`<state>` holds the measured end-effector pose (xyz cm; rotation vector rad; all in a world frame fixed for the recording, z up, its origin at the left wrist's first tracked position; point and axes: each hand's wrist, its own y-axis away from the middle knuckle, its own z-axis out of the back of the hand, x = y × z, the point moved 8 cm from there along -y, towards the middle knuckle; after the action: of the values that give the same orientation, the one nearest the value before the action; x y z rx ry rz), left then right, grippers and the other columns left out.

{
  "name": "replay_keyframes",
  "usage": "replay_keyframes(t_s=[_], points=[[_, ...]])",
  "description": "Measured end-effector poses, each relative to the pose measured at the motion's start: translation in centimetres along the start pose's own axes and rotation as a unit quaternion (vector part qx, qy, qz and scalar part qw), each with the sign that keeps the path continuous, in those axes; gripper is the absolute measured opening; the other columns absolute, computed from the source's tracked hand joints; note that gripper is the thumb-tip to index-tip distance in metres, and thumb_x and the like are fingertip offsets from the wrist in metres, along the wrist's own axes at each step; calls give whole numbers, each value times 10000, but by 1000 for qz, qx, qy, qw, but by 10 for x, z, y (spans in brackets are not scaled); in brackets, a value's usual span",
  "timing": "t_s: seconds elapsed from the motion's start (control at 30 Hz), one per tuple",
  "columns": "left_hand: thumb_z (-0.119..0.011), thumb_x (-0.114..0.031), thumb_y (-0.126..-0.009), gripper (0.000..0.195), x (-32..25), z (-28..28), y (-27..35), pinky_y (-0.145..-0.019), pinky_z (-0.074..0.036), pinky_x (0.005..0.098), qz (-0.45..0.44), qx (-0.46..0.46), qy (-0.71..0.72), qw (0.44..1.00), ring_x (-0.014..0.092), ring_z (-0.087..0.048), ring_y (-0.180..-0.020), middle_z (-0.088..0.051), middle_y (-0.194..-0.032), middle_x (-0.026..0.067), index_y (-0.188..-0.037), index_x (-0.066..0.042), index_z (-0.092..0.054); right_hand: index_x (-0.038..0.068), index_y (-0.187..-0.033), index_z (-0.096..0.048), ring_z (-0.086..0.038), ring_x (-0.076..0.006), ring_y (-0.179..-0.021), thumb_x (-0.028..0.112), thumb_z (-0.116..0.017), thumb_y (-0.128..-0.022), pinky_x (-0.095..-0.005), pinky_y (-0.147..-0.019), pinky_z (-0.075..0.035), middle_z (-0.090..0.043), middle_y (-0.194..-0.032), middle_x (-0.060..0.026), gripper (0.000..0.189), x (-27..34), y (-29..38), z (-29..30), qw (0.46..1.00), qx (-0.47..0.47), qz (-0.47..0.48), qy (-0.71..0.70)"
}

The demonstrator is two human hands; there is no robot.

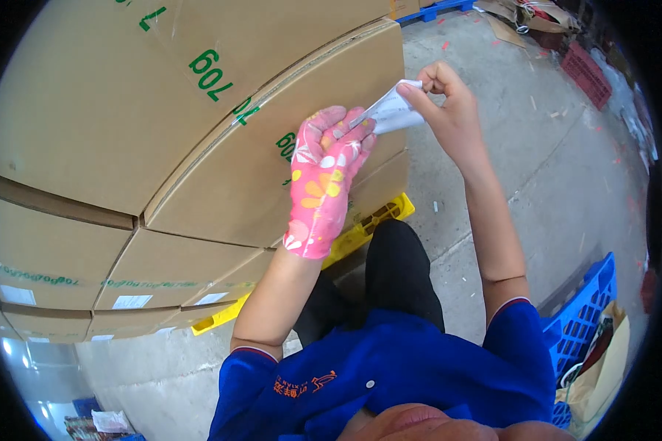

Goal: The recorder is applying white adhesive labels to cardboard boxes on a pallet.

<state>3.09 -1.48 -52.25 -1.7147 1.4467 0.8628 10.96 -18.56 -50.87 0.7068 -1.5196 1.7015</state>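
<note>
A white printed paper sheet or label (397,110), slightly curled, spans the space between my two hands. My left hand (331,171), in a pink flowered glove, pinches its left end. The bare right hand (447,110) grips the upper right corner between thumb and fingers. Behind the gloved hand stands a stack of large cardboard cartons (243,182) with green print. White labels (132,301) are stuck on several lower cartons.
The cartons rest on a yellow plastic pallet (364,226) beside my legs. A blue plastic pallet (585,314) lies at the lower right, near brown paper sacks (604,364). Flattened cardboard and wrapping scraps (535,16) lie at the upper right of the concrete floor (529,138).
</note>
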Motion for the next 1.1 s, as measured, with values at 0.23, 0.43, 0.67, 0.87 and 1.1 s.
replay_keyframes(t_s=[0.23,0.43,0.67,0.87,1.1], points=[[-646,-128,-882,190,-24,1,-12,-498,-446,193,-151,-130,-227,953,100,-622,-620,-663,-933,96,-1015,-14,-572,41,-853,-567,-497,-58,-673,209,-725,-813,-223,-611,-405,-562,-709,12,234,-10,-21,-15,995,58,-4,-83],[-658,-93,-871,124,-21,5,-6,-502,-416,176,-202,-196,-197,939,55,-575,-614,-651,-843,42,-977,-42,-620,40,-860,-572,-498,-43,-666,196,-710,-827,-211,-601,-400,-566,-700,16,211,-13,-28,-23,988,83,-4,-132],[-677,-76,-855,105,-35,-4,5,-621,-455,198,-280,-211,-388,852,52,-558,-720,-639,-814,18,-938,-15,-653,40,-887,-576,-509,-61,-656,188,-707,-825,-219,-595,-403,-572,-693,1,207,-7,-32,-10,986,91,15,-139],[-688,-91,-847,108,-40,-4,-2,-559,-435,211,-311,-218,-350,857,48,-520,-627,-609,-795,3,-915,-15,-652,55,-839,-544,-447,-20,-680,145,-665,-863,-193,-621,-340,-544,-701,51,154,7,-38,-16,987,118,59,-93],[-700,-106,-843,187,-43,-7,-6,-563,-429,209,-362,-225,-409,807,57,-510,-648,-602,-812,28,-957,-22,-578,40,-837,-556,-480,-49,-655,186,-685,-844,-217,-597,-370,-561,-690,12,195,-6,-46,-22,985,126,20,-116]])
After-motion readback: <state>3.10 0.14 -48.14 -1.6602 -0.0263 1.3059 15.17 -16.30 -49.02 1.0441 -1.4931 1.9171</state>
